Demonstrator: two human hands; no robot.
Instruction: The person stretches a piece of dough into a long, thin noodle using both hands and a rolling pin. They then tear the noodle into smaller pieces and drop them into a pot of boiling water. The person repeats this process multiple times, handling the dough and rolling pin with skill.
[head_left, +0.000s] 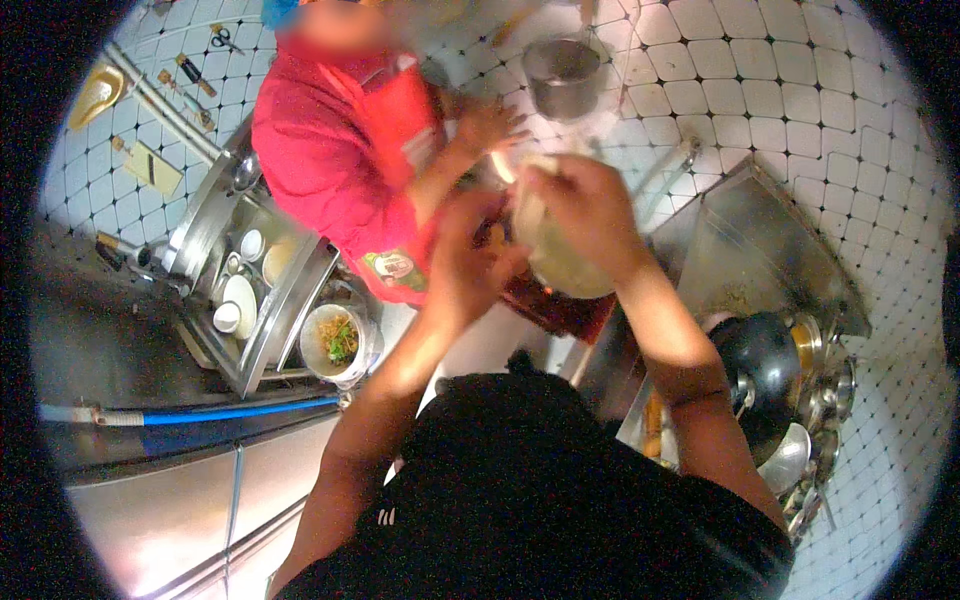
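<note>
My right hand (581, 206) is closed on the rim of a pale, translucent container (566, 259), perhaps a plastic tub or a bag; blur hides its exact kind. My left hand (476, 255) is to the left of it with the fingers spread, and nothing shows clearly in its grasp. A dark red crate or tray (574, 319) lies below the container, partly covered by it. Just beyond my hands, a co-worker's hand (491, 124) reaches in from a red sleeve.
A co-worker in a red jacket (322, 150) stands close at the left. A metal pot (566, 79) stands beyond. Dishes fill a steel sink (262, 360) at left, beside a white food bucket (334, 345). A black wok (757, 375) and pans are at right.
</note>
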